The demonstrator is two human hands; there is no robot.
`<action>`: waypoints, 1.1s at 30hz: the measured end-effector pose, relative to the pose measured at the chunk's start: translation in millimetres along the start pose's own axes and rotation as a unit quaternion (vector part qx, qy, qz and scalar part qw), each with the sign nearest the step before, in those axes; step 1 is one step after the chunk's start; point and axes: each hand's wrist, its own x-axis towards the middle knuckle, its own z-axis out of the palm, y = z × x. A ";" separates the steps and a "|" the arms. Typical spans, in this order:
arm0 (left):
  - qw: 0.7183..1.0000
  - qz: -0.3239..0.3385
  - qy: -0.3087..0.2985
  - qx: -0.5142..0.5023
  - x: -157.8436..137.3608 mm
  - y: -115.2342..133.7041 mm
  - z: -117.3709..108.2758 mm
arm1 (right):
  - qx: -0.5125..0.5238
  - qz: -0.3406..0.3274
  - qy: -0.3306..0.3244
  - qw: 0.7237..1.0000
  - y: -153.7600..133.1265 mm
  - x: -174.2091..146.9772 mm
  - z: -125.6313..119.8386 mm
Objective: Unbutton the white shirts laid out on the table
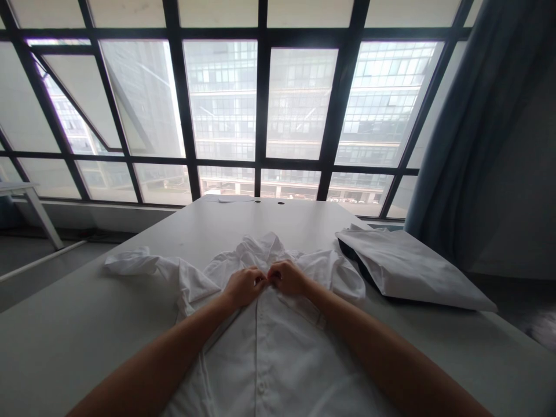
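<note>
A white button-up shirt (282,353) lies front side up on the white table, its collar (264,242) pointing away from me. Both hands meet at the upper part of the front placket. The fingers of my left hand (247,285) are curled and pinch the shirt fabric just left of the centre line. Close against it, my right hand (287,278) pinches the cloth from the other side. What lies right between the fingertips is hidden. Below them, buttons (261,387) run down the placket. One crumpled sleeve (134,260) spreads out to the left; the other bunches at the right.
To the right, a folded white cloth (412,266) rests over a dark flat item on the table (304,219). Papers (228,198) lie at the table's far edge. Beyond stand large windows, a blue-grey curtain (460,145) at right and another white table (32,197) at left.
</note>
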 end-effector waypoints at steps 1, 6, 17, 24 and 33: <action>1.000 -0.003 0.002 -0.003 0.5 -0.4 0.6 | -0.014 -0.010 0.001 1.000 -0.4 -0.1 -0.3; 1.000 -0.026 -0.006 0.007 2.5 -1.4 1.6 | -0.071 -0.038 -0.018 0.997 -0.7 -0.1 -1.2; 0.991 -0.130 0.014 -0.017 12.5 -2.3 5.3 | -0.155 -0.034 -0.048 0.986 -17.0 -1.0 -6.5; 0.971 -0.177 0.114 -0.118 20.5 -37.6 -18.2 | -0.221 0.049 -0.011 0.974 -5.1 3.5 -30.3; 0.983 -0.150 -0.024 0.104 -9.7 -51.3 -35.0 | -0.225 0.243 -0.070 0.941 5.6 -32.8 -75.5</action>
